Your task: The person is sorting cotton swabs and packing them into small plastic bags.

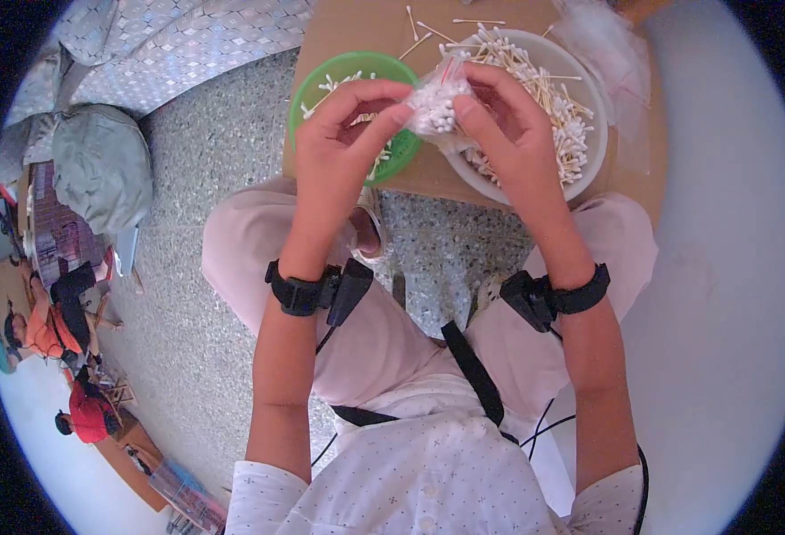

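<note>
Count: two bowls on the brown cardboard tabletop [348,36], one small clear plastic bag stuffed with white-tipped cotton swabs [437,102], a few loose swabs [428,34] lying on the cardboard above the bowls. The round green plastic bowl [316,76] holds a thin layer of swabs; the larger round white bowl [588,143] is heaped with them, too many to count. A crumpled clear plastic sheet [611,58] lies at the white bowl's right side. Hard to read: your hands cover the near part of both bowls, the bag's contents blur into one white mass, and its lower end is hidden behind your fingers. The tabletop is cut off at the top edge. Pose: both forearms come up from below, each with a black wrist strap, hands raised over the gap between the bowls. Your left hand [343,134] pinches the bag's left side between thumb and forefinger, the other fingers curled. Your right hand [508,120] grips the bag's right side, thumb in front, fingers wrapped over the top.
</note>
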`<state>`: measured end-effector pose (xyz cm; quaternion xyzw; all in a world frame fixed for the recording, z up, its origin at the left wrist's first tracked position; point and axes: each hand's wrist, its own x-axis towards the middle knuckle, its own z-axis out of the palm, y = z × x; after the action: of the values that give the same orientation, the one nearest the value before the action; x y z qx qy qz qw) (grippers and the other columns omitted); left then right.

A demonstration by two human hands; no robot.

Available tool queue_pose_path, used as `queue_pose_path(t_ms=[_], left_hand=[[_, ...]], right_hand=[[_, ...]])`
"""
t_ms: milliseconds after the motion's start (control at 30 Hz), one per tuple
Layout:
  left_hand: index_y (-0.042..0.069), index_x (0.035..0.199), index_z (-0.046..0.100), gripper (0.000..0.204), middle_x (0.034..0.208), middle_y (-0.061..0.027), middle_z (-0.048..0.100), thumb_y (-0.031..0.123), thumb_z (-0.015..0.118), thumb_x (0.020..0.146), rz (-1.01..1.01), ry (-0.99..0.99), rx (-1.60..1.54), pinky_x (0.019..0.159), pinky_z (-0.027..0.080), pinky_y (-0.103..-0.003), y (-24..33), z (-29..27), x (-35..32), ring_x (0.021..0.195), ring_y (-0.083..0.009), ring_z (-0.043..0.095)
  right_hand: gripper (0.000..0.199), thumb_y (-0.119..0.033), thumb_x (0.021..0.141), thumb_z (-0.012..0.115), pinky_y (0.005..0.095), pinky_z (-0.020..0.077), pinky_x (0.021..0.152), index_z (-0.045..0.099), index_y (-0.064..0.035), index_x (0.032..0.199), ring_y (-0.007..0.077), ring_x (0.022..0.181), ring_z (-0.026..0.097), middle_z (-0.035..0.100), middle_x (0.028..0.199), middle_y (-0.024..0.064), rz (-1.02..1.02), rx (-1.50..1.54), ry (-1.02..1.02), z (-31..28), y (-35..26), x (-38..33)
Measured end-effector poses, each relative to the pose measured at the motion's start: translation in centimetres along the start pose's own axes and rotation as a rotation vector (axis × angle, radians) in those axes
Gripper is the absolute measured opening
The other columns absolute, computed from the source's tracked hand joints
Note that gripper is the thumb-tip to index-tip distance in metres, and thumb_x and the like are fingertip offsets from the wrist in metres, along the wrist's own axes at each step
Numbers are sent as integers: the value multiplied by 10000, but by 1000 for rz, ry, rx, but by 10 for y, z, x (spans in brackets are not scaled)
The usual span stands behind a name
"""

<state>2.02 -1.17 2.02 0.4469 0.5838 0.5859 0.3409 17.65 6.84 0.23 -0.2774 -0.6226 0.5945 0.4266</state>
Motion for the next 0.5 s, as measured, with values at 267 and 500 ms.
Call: queue_pose_path(t_ms=[267,500], left_hand=[[41,966,670,134,1033,-77,637,60,651,834,157,-23,236,796,495,-249,1,2,-1,939,-151,610],[-5,992,550,137,965,-94,649,115,564,927,80,149,73,785,494,-255,2,8,-8,897,-137,629]], right_hand=[[255,-138,853,622,291,455,892,586,-7,1068,159,989,584,618,1038,74,59,108,-37,3,-4,-2],[241,-140,818,657,289,463,859,601,-16,1017,161,933,593,622,983,69,10,-34,-26,2,-6,-3]])
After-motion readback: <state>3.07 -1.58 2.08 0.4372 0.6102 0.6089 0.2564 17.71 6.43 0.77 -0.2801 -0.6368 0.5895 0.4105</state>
